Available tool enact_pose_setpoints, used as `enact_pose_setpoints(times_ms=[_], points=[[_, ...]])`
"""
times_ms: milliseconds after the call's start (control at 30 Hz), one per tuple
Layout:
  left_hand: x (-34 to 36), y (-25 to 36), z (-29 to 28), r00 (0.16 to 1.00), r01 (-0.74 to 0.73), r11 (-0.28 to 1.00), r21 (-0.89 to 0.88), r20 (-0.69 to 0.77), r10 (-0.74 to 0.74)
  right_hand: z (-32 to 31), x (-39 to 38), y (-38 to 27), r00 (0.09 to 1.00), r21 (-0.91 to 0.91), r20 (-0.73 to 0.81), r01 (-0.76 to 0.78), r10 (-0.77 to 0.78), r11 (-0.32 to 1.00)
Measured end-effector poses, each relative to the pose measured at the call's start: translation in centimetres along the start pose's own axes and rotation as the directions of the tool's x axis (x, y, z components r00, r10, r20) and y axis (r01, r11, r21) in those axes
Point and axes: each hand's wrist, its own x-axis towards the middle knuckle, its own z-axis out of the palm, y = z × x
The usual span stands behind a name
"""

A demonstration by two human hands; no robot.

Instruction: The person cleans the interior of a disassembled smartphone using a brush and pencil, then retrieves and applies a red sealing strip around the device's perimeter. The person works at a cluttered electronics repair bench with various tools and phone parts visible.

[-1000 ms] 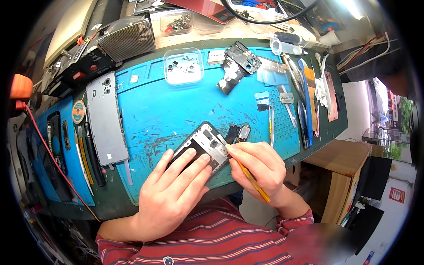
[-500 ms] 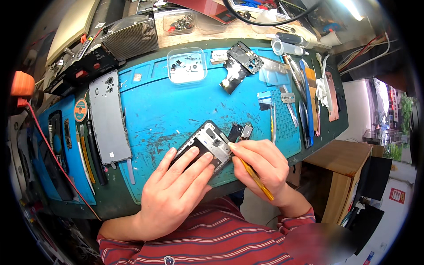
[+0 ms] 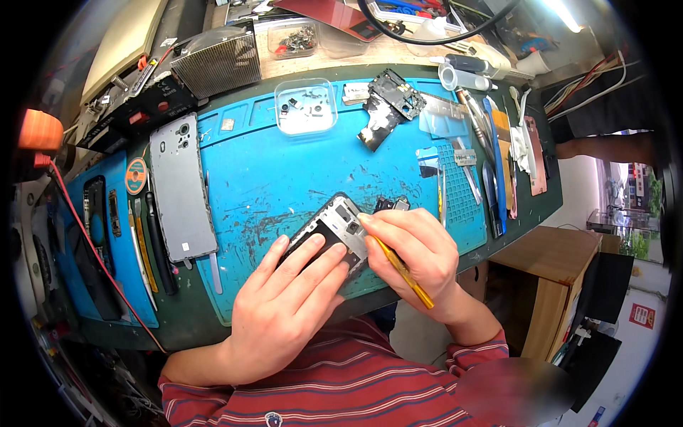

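An opened smartphone with bare silver and black inner parts lies tilted on the blue work mat. My left hand rests across its lower part, fingers outstretched and slightly apart; the thumb is hidden. In my right hand is a slim gold-coloured tool, pinched like a pen. Its tip is hidden by my fingers, at the phone's upper right edge. Just beyond those fingers lies a small black and silver phone part, partly covered by the hand.
A clear plastic box with small parts stands beyond the phone, beside a black phone assembly. A grey phone back panel lies left. Tweezers and blue pry tools line the right. Another person's arm shows far right.
My right hand has shifted slightly left and up along the phone, with the gold tool, covering more of the small part. Another person's arm has come into view at the right.
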Motion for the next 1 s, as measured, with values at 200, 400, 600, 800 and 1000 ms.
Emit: enact_pose_setpoints(times_ms=[200, 400, 600, 800, 1000], points=[[0.0, -0.1, 0.3, 0.999, -0.034, 0.998, 0.051, -0.034, 0.036, 0.2, 0.4, 0.1, 1.000, -0.004, 0.005, 0.008, -0.008, 1.000], [-0.1, -0.2, 0.4, 0.998, -0.036, 0.998, 0.044, -0.044, 0.038, 0.2, 0.7, 0.0, 0.999, 0.003, -0.037, 0.038, -0.038, 0.999], [-0.1, -0.2, 0.3, 0.998, -0.042, 0.998, 0.038, -0.039, 0.044, 0.1, 1.1, 0.3, 0.999, 0.024, 0.001, 0.037, -0.037, 0.999], [-0.1, -0.2, 0.3, 0.998, -0.041, 0.998, 0.037, -0.038, 0.043, 0.0, 1.3, 0.5, 0.998, 0.048, 0.064, 0.001, -0.004, 0.999], [-0.1, -0.2, 0.3, 0.998, -0.040, 0.998, 0.044, -0.039, 0.042, -0.3, 1.3, 1.0, 0.998, 0.060, 0.063, -0.016, 0.012, 0.998]])
